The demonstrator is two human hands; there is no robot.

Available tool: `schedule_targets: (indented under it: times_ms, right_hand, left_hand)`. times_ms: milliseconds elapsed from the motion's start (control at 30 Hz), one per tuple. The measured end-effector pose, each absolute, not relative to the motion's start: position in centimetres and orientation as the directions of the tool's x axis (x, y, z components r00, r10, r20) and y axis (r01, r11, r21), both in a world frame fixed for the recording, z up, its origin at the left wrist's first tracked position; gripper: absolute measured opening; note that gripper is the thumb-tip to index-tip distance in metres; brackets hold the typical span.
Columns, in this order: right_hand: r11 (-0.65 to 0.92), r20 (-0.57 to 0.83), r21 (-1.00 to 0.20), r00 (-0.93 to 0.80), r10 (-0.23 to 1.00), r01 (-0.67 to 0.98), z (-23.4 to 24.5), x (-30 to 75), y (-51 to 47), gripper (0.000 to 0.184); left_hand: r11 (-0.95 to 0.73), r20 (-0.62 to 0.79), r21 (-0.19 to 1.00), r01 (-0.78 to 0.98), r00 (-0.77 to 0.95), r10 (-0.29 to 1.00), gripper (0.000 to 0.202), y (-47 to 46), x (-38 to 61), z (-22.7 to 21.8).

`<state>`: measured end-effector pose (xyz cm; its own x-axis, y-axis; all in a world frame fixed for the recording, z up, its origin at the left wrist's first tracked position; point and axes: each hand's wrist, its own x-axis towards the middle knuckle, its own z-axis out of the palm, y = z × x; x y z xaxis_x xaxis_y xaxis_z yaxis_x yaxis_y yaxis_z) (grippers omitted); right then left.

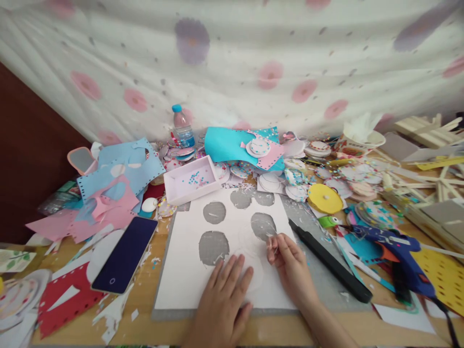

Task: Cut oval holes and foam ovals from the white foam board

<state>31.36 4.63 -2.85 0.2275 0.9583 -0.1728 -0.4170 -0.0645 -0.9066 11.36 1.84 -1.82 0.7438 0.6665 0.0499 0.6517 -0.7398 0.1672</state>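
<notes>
My left hand [223,302] lies flat, fingers spread, pressing on a white foam sheet [188,270] with several round holes cut out of it. My right hand [288,263] is beside it with fingers pinched together at the edge of one hole, apparently on a small cutting tool that I cannot make out. The sheet rests on a grey cutting mat [319,285].
A black utility knife [329,261] lies right of my right hand. A blue glue gun [398,253], a dark phone [125,253], a pink tray of confetti [192,181], a water bottle [182,126], a yellow disc [324,198] and many foam scraps crowd the table.
</notes>
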Motion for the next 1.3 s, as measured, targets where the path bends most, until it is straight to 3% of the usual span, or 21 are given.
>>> schedule_targets:
  times_ms: [167,267,367,467,533,567,667,733,900,967,1067,1133,1300]
  right_hand:
    - [-0.13,-0.199,-0.877,0.103,0.975,-0.463,-2.9,29.5,4.6,0.033]
    - [-0.147,-0.228,-0.843,0.096,0.969,-0.518,-2.7,29.5,4.7,0.032]
    - [-0.164,-0.279,-0.798,0.116,0.953,-0.579,-2.1,29.9,4.4,0.032]
    - [-0.175,-0.301,-0.792,0.124,0.946,-0.585,-1.4,29.8,3.5,0.031]
    - [-0.188,-0.299,-0.799,0.107,0.948,-0.571,-1.1,29.5,2.5,0.031]
    - [-0.2,-0.299,-0.801,0.086,0.95,-0.564,-0.9,29.2,2.1,0.031]
    - [-0.247,-0.296,-0.806,0.005,0.955,-0.537,-0.5,28.8,1.1,0.029]
    - [-0.263,-0.285,-0.823,-0.035,0.958,-0.504,-0.2,28.8,0.8,0.029]
    - [-0.318,-0.292,-0.857,-0.126,0.948,-0.406,-0.2,29.1,0.6,0.032]
    - [-0.304,-0.281,-0.907,-0.12,0.952,-0.291,-0.5,29.3,0.6,0.034]
    - [-0.173,-0.174,-0.985,-0.035,0.984,0.026,-1.1,29.6,0.7,0.036]
    - [-0.089,-0.091,-0.974,0.0,0.996,0.207,-1.2,29.9,0.8,0.032]
    - [0.138,0.152,-0.92,0.01,0.988,0.367,-0.1,30.3,0.8,0.014]
  left_hand:
    - [-0.734,0.034,0.202,0.648,0.744,0.667,0.07,1.9,9.2,-2.0]
    - [-0.686,-0.005,0.335,0.646,0.729,0.684,0.07,2.2,9.2,-1.5]
    - [-0.589,0.047,0.533,0.607,0.674,0.737,0.065,2.6,9.9,-0.8]
    - [-0.324,0.104,0.821,0.47,0.434,0.895,0.048,2.9,10.8,0.1]
    - [-0.028,-0.032,0.971,0.235,0.248,0.968,0.031,3.0,11.5,0.8]
    - [0.11,-0.126,0.99,0.086,0.199,0.972,0.026,3.0,11.9,1.1]
    - [0.356,-0.303,0.886,-0.296,0.21,0.929,0.027,3.1,12.6,1.9]
    - [0.424,-0.349,0.799,-0.426,0.247,0.904,0.028,3.1,12.8,2.1]
    - [0.482,-0.379,0.693,-0.536,0.298,0.876,0.024,2.7,12.5,1.9]
    - [0.491,-0.39,0.62,-0.613,0.302,0.87,0.023,2.6,12.4,1.8]
    - [0.508,-0.422,0.512,-0.693,0.312,0.851,0.02,2.4,12.4,1.8]
    - [0.52,-0.428,0.485,-0.703,0.328,0.842,0.019,2.3,12.4,1.8]
    - [0.56,-0.43,0.502,-0.66,0.371,0.823,0.02,2.1,12.7,1.7]
